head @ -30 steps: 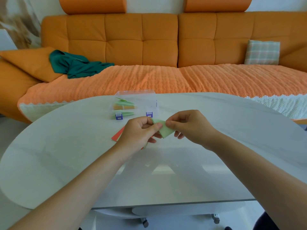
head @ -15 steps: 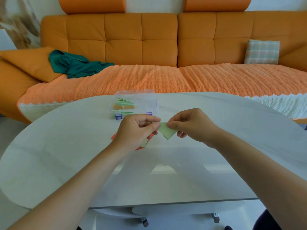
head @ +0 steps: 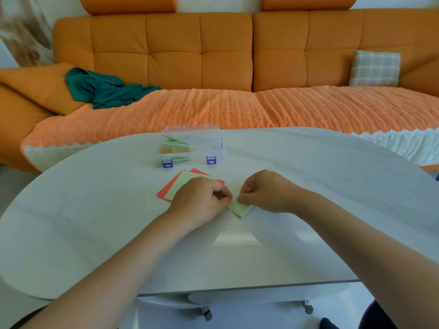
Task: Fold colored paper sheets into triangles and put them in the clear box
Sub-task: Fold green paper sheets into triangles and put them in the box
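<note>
- Centre of frame: left hand (head: 202,198) and right hand (head: 263,191), fingers curled, each pinch the folded green paper (head: 240,207) lying on the table (head: 332,198).
- Risk: on this smooth top the paper may slip under uneven pressure, skewing the crease.
- Just beyond the left hand: loose sheets (head: 185,186), green over red.
- Farther, upper centre: clear box (head: 210,138) holding folded pieces (head: 177,144).

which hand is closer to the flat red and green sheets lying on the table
Left. The left hand overlaps the near corner of the flat sheets; the right hand is off to their right, apart, pinching the folded green paper.
</note>
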### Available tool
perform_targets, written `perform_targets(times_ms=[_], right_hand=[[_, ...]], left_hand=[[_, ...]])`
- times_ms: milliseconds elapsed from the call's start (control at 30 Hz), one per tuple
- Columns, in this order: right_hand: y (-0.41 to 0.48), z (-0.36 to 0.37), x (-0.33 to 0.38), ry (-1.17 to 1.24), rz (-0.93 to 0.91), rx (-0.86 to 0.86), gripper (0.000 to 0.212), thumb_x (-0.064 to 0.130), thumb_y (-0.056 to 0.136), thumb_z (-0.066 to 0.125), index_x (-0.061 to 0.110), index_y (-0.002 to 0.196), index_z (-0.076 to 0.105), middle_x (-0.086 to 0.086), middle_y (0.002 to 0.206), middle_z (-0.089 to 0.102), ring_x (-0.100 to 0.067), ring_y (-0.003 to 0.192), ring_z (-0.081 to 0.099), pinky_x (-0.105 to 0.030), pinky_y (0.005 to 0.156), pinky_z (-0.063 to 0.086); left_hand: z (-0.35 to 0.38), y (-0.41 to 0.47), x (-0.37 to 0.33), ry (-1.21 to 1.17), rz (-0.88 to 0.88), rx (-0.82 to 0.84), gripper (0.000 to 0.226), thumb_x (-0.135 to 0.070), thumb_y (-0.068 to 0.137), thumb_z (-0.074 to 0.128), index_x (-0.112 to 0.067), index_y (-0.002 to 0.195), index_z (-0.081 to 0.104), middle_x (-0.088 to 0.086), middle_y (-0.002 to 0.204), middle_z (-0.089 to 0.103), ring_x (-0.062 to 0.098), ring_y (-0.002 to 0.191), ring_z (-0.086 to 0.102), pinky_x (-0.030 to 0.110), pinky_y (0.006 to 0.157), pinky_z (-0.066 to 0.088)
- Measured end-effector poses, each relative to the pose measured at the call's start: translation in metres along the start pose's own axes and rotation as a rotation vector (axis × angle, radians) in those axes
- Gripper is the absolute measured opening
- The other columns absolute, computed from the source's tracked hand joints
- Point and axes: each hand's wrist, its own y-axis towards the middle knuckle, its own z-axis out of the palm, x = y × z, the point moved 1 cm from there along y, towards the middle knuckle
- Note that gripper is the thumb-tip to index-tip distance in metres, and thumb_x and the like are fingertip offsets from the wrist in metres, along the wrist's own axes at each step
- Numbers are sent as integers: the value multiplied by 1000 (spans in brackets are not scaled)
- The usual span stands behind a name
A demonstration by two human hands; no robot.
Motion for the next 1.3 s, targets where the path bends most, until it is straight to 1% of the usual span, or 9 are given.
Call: perform_targets(times_ms=[167,300,367,500,767,933,1067,1167,1300], right_hand=[[-1,4,4,-196,-33,-60,15,47,83,69,33,84,70,18,86,65,-6,87,61,-28,84,47],[1,6,4,-171,-35,-50,11,45,82,70,34,81,69,18,85,65,-6,87,61,-27,83,47],[2,7,3,-143,-27,-44,12,46,81,71,34,79,69,17,84,65,-6,86,62,-26,81,46],[0,7,3,-108,-28,-54,9,41,79,72,35,74,68,19,79,65,-6,84,62,-23,75,46],[-7,9,0,-75,-67,-106,5,36,81,69,32,81,72,16,85,63,-6,84,61,-25,76,51],[-17,-2,-4,-58,-102,-103,4,36,81,77,33,84,76,14,93,64,-1,84,57,-21,75,48],[-20,-6,-3,-10,-59,-46,3,32,79,79,32,78,77,14,82,67,-7,79,63,-19,67,49],[-18,-8,-5,-33,-17,-36,5,35,77,81,33,76,77,16,79,69,-7,79,65,-22,70,55],[-16,-9,-5,-48,30,-28,5,35,76,82,32,76,77,17,75,68,-5,76,64,-22,68,54]], left_hand=[[3,4,1,118,69,-6,12,-32,87,66,-34,90,78,-12,84,64,5,84,58,32,75,54],[9,4,1,106,136,-55,9,-24,87,68,-28,93,74,-12,94,54,6,97,47,25,81,42],[12,2,0,92,221,-84,12,-11,85,67,-21,88,72,-11,92,50,7,93,43,23,78,37],[19,-4,2,55,408,-42,28,8,78,62,-18,82,74,-5,91,60,11,85,52,29,73,45],[16,-14,2,118,467,60,39,-3,85,48,-23,106,74,-7,100,63,15,95,57,36,80,51],[17,-22,-2,176,488,37,32,-6,88,47,-21,104,71,-7,103,61,17,95,54,36,81,50],[17,-25,-5,216,490,39,29,-12,95,49,-23,113,69,-9,110,61,14,100,50,30,86,46],[17,-27,-7,223,491,55,29,-21,99,51,-26,124,66,-9,113,59,11,103,47,21,87,37],[19,-29,-8,242,483,62,30,-27,101,50,-30,128,63,-8,113,56,11,106,45,20,86,33]])
